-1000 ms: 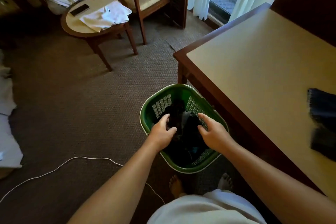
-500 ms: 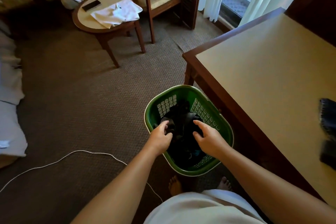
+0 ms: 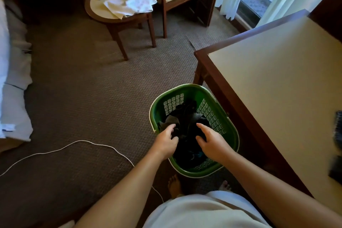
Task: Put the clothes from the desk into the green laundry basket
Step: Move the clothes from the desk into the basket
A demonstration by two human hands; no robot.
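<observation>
both hands, left hand (image 3: pixel 165 142) and right hand (image 3: pixel 212 142), fingers spread, released dark clothes (image 3: pixel 187 126) into the green basket (image 3: pixel 231 135); next, probably the dark garment (image 3: pixel 337 135) on the table (image 3: pixel 277 89).

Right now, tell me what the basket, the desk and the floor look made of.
Basket: moulded green plastic, slightly glossy, going by the grid of holes in its walls and the pale rolled rim.
Desk: dark, seemingly varnished wood frame around a matte cream top, possibly laminate.
Floor: brown woven carpet; a fine repeating pattern shows.
</observation>
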